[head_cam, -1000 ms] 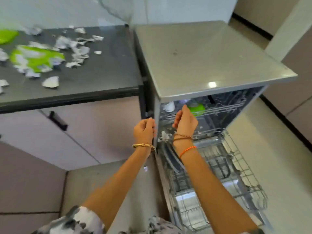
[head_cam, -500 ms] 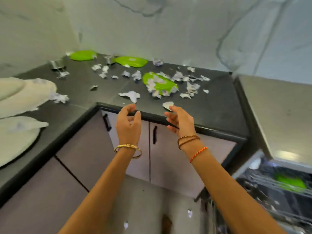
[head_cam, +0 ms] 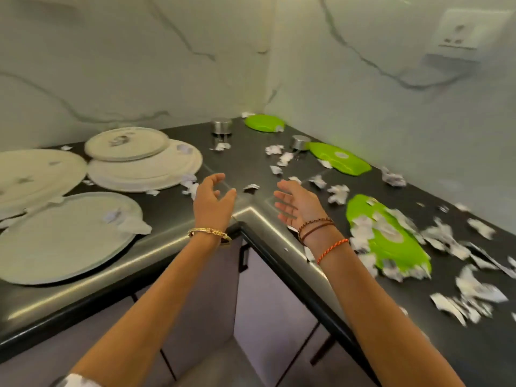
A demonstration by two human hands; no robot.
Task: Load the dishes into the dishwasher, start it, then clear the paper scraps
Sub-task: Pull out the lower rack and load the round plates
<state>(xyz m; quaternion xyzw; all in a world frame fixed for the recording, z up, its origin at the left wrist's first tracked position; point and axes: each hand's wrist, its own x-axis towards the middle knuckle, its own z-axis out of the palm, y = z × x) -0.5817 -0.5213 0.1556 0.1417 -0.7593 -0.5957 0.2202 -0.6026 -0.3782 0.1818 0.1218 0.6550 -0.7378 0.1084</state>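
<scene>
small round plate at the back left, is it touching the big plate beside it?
Touching. Head view: the small round plate lies on the big plate, its near edge overlapping that plate's rim with no gap between them.

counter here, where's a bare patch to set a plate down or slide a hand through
Barest is the inner corner strip of the counter under the left hand and right hand. Another dark gap lies between the stacked white plates and the steel cup. Crowded: paper scraps around the nearest green plate.
</scene>
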